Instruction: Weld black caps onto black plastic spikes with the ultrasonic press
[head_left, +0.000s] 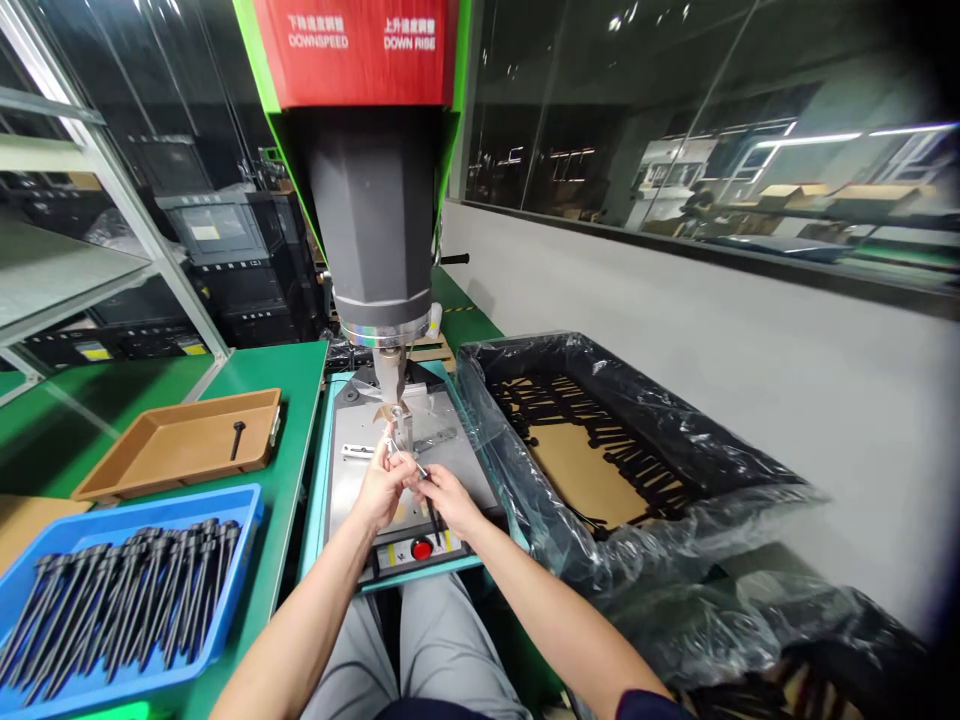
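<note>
My left hand [384,487] is closed in a pinch just in front of the metal fixture [406,430] under the press head. My right hand [448,500] is closed beside it, its fingertips close to the left ones. A slim, pale, rod-like part [421,471] runs between the two hands, and both seem to grip it. Below the right fingers hangs a dark, narrow length [435,522]; whether it belongs to the same part I cannot tell. The tapered press tool [390,375] stands directly above the fixture.
At left, a blue tray [251,510] holds many black rods with knobbed heads [142,590]. Behind it, one black piece [237,440] lies in a brown tray [169,440]. Rows of black parts lie in a plastic-lined box [600,365] at right. A red button [421,550] sits at the machine's front.
</note>
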